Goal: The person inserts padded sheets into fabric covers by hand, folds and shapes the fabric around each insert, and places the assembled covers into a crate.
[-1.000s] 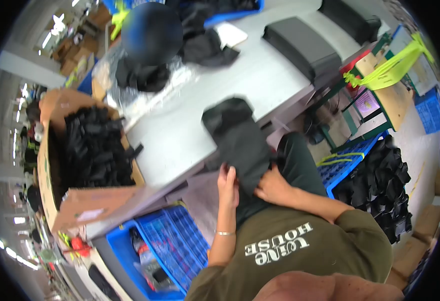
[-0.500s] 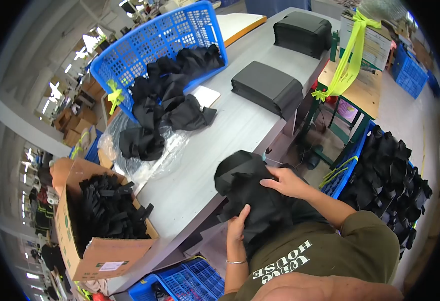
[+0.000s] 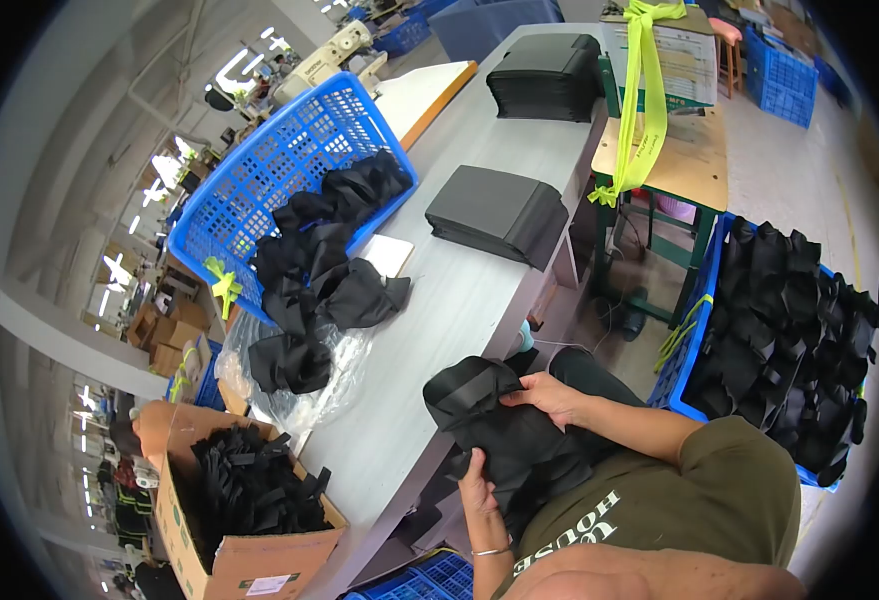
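A long grey bench (image 3: pixel 449 315) runs through the middle of the view; a blue crate (image 3: pixel 671 388) heaped with black pieces stands on the right, beyond the right arm; a blue basket (image 3: pixel 259 165) lies tilted on the bench, dark cloth spilling out of its open side; a cardboard box (image 3: pixel 259 555) full of black strips (image 3: pixel 254 490) sits at the bench's lower left; two neat stacks (image 3: pixel 494 205) of flat black pieces rest towards the far end. The black fabric piece (image 3: pixel 524 450) is over the lap, just beside the bench's near edge, its rounded end towards the bench; whether it touches that edge I cannot tell.

The right hand (image 3: pixel 551 397) has its fingers (image 3: pixel 529 388) pinched on the piece's right side; the left hand (image 3: pixel 477 490) grips the opposite edge, thumb on top, its other fingers mostly hidden; both seem clamped on the cloth. To handle it well, I would keep both pinches near the edges and draw them gently apart, so the folds between them flatten; the cloth looks soft and likely to bunch, so even tension should serve better than a hard tug; black layers hide their edges, so the fingertips should feel for them.
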A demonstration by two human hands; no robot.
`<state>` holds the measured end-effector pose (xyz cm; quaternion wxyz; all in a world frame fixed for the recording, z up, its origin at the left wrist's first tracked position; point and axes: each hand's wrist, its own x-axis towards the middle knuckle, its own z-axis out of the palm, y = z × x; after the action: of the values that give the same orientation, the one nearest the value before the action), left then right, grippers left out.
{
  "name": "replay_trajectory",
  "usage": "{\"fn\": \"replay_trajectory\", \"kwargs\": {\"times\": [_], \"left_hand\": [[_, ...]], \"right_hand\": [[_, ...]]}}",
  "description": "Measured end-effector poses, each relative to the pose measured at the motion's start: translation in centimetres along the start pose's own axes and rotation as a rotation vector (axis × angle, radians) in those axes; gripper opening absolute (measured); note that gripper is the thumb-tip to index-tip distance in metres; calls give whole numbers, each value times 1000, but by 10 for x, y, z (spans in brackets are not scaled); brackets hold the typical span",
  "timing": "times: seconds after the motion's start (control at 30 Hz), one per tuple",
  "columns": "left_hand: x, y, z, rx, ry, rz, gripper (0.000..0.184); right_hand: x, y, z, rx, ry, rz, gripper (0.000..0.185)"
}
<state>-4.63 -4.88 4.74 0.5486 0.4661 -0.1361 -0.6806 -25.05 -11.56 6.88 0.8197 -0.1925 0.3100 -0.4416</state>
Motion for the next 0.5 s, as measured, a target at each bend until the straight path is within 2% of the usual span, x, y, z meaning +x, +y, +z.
{"fn": "replay_trajectory", "kwargs": {"times": [0.07,0.1,0.17,0.2,0.23,0.27,0.3,0.33,0.4,0.5], "left_hand": [[15,9,-11,183,97,2,38],[39,1,-33,149,129,-1,43],[15,21,10,-45,-83,-22,51],[14,23,9,-52,-112,-23,50],[2,29,24,-23,-97,1,49],[11,26,20,-72,-56,-75,46],[51,-3,-28,-172,-45,-108,42],[39,0,-13,-82,53,-34,33],[37,-5,-35,78,166,46,29],[2,17,-11,364,247,248,20]], "right_hand": [[-2,3,-1,-116,-7,-52,29],[-7,2,4,-197,-36,-58,30],[-8,11,3,-297,-83,-19,31],[3,19,-8,-426,-91,-24,29],[3,15,-7,-317,-42,14,23],[1,0,-1,-366,59,90,17],[16,14,-16,-345,87,45,16],[22,23,-25,-329,104,34,16],[23,29,-32,-368,77,33,19],[11,17,-22,-330,41,68,22]]}}
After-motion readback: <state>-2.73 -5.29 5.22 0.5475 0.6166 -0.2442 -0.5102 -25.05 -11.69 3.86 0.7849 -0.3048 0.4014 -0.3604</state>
